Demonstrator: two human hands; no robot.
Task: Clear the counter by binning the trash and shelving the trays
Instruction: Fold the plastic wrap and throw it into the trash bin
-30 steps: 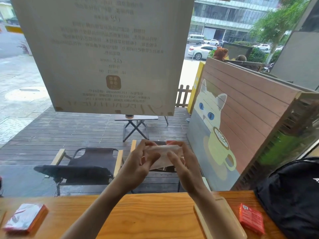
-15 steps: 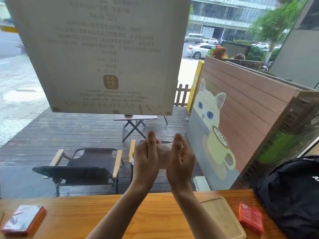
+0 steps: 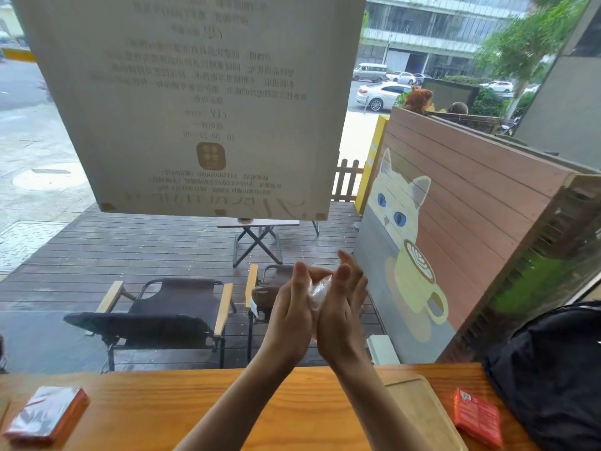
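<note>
Pressing palm to palm above the desk (image 3: 146,415), the left hand (image 3: 292,307) and right hand (image 3: 341,310) squeeze a crumpled clear wrapper (image 3: 318,289) between them, fingers nearly straight and pointing up; a wooden tray (image 3: 419,415) lies on the desk below, at right.

A café: window counter (image 3: 162,395), hours poster (image 3: 195,92), latte-cat mural (image 3: 422,255).
</note>
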